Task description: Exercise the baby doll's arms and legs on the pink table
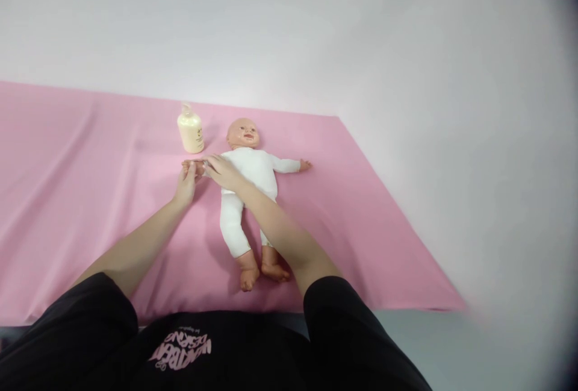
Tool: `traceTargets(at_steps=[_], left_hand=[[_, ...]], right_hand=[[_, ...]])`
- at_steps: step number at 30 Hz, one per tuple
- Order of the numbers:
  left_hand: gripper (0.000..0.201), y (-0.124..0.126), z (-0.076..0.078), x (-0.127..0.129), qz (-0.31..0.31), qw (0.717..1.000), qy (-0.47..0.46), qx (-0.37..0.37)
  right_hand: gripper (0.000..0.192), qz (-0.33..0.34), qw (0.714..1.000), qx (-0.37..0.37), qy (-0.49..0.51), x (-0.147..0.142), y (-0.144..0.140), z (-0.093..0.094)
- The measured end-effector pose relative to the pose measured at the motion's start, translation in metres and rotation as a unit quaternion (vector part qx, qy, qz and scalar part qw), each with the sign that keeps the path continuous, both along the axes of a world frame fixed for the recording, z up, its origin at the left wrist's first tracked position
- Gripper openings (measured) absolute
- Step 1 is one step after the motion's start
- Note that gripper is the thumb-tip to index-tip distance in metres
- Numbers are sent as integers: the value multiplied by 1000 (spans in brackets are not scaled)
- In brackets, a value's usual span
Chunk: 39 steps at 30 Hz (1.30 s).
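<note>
A baby doll (253,168) in white clothes lies on its back with its head away from me. Its arms are stretched out to the sides, and its feet point towards me. At the image left, my left hand (186,183) is closed round the doll's small hand, thumb on top. My right hand (222,173) reaches across the doll's body. Its fingers are bent over the same arm near the sleeve's end, partly hiding the forearm. White marks show on the doll's face.
A pale yellow pump bottle (191,132) stands just beyond my left hand. Under everything lies a pink cloth (334,234) with some creases, its edge slanting down at the right. A plain white wall or surface (289,29) is behind it.
</note>
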<state>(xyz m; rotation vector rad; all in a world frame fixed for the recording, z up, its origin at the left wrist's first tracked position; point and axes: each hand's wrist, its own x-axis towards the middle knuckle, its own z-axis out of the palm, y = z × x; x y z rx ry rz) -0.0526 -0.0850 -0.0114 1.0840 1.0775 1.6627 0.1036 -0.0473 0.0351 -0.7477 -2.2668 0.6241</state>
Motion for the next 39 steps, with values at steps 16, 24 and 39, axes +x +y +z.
traceTargets(at_steps=[16, 24, 39], left_hand=[[60, 1, -4, -3, 11, 1000, 29, 2], [74, 5, -5, -5, 22, 997, -60, -32], [52, 8, -6, -7, 33, 998, 48, 1]], right_hand=[[22, -19, 1000, -5, 1, 1, 0, 4], [41, 11, 1000, 18, -17, 1, -2, 3], [36, -7, 1000, 14, -27, 1, -1, 3]])
